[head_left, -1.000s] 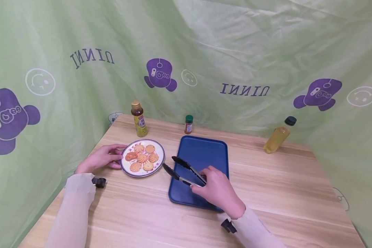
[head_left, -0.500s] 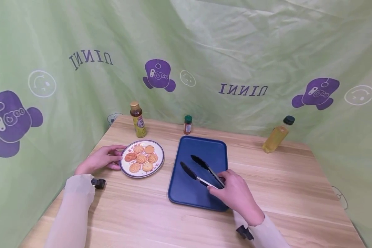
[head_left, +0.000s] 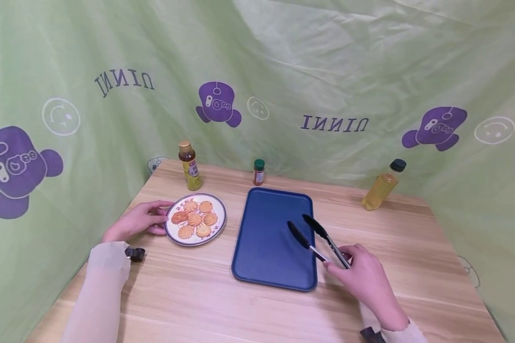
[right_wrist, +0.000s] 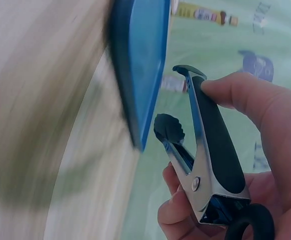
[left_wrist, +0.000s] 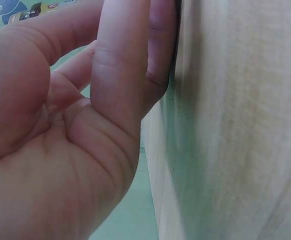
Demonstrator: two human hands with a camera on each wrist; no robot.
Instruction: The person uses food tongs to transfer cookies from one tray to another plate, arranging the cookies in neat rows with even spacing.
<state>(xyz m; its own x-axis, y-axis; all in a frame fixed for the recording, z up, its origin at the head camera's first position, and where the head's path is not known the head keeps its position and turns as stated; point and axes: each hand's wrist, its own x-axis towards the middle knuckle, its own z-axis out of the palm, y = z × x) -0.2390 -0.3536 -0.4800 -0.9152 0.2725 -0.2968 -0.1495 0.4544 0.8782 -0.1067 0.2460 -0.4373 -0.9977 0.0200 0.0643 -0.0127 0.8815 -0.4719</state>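
Observation:
In the head view my left hand (head_left: 142,221) holds the left rim of a round white plate (head_left: 220,232) with a blue edge. Its fingers bend around that rim, close over the wood in the left wrist view (left_wrist: 120,60). Several cookies (head_left: 195,219), swirled and round, lie on the plate. My right hand (head_left: 369,278) grips metal tongs (head_left: 334,247) with black tips, their arms spread apart and nothing between them. The tips overlap the right edge of the blue tray (head_left: 274,233). In the right wrist view, the thumb presses one black grip of the tongs (right_wrist: 220,140).
A brown sauce bottle (head_left: 190,167) stands behind the plate. A green-capped spice jar (head_left: 259,173) is behind the tray. At the back right is a bottle of yellow liquid (head_left: 382,188). Green printed cloth (head_left: 283,62) hangs around the wooden table (head_left: 189,295).
My right hand has moved right and towards me with the tongs, from near the plate, across the tray, to its right edge. My left hand stays at the plate.

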